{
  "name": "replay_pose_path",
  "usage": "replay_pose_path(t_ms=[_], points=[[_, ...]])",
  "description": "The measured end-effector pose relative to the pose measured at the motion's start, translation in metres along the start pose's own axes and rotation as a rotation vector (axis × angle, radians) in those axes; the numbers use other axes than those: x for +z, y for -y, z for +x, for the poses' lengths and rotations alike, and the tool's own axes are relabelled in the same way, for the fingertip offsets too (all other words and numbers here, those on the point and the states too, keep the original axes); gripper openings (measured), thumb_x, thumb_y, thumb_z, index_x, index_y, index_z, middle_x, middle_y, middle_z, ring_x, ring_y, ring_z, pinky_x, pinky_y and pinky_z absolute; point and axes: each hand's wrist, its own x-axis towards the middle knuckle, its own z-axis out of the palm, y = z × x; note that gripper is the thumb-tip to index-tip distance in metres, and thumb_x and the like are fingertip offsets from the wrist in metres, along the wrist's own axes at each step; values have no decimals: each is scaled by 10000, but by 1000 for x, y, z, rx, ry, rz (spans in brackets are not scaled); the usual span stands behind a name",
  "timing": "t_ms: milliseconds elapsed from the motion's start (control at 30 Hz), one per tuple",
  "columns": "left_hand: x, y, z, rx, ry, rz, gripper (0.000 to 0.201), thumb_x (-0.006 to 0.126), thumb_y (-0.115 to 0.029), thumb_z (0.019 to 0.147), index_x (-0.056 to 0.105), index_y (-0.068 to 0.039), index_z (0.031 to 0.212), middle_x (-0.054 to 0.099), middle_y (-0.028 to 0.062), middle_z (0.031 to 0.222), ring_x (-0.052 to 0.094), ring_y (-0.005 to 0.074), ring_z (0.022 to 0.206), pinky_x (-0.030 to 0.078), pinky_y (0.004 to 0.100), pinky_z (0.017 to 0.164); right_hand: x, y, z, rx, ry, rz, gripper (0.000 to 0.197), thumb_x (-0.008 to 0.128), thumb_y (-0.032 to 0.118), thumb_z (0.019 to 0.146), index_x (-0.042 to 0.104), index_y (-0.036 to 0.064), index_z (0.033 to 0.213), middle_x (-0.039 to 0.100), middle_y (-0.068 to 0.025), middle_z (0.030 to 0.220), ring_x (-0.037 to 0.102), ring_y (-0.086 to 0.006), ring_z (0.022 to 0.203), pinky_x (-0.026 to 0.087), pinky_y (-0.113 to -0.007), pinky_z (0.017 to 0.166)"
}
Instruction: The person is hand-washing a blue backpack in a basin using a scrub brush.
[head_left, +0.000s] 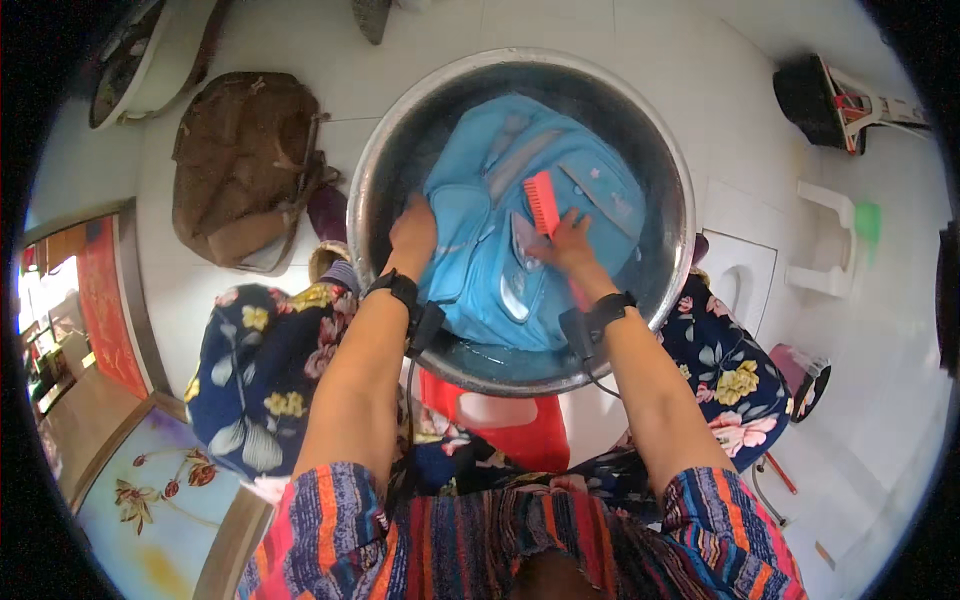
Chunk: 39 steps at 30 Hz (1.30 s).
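Observation:
A wet light-blue backpack (462, 285) lies spread out in a large round metal basin (686, 190) that has some water in it. At the bag's left edge my left hand (413, 240) is closed on the fabric, its fingertips partly hidden. My right hand (571, 246) grips a coral-pink scrub brush (541, 203) over the middle of the bag; the brush head points up and away from me. Grey trim and a shiny silver patch show on the bag beside the right hand. Both wrists wear black straps with small devices and cables.
A brown backpack (245, 165) lies on the tiled floor to the left. Beneath the basin's near edge is a red plastic stool (520, 435). At right stand a white plastic stool (825, 240), a floor-level squat toilet (738, 285) and a black dustpan (810, 103).

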Motion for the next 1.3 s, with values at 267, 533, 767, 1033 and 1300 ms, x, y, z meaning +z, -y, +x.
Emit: replay_pose_path(t_ms=[267,533,767,1033,1300], points=[[39,7,11,-35,156,98,308,375,-159,858,506,-11,1095,537,202,1134,528,359,1035,434,460,839,12,1,39,-25,-45,-68,827,714,365,653,363,-142,1204,247,-358,1304,327,-467,1172,187,-495,1044],[34,17,15,-15,207,280,279,452,-171,815,609,-50,1012,565,169,1107,560,334,1006,478,416,796,-22,36,29,-66,60,-162,402,642,209,702,585,-45,1008,495,-299,1114,377,-433,1159,283,-438,1007],[-46,-27,12,230,192,629,245,538,-186,773,653,-86,965,619,133,1028,603,271,953,500,377,716,15,-31,1,-247,-521,159,340,530,140,774,523,0,1083,548,-248,1040,533,-412,943,434,-461,805],[-87,-101,16,525,-235,471,306,488,-172,814,550,-49,1087,568,132,1086,553,298,1013,468,426,807,55,-57,-134,310,-210,488,363,464,157,825,445,65,1176,604,-229,867,576,-416,783,442,-489,697],[1,-62,35,643,-267,386,644,606,-130,715,328,-40,1289,405,150,1222,471,319,1063,432,471,842,96,-19,-102,447,-236,1015,479,435,223,864,289,172,1318,599,-211,950,548,-421,927,423,-475,798]])
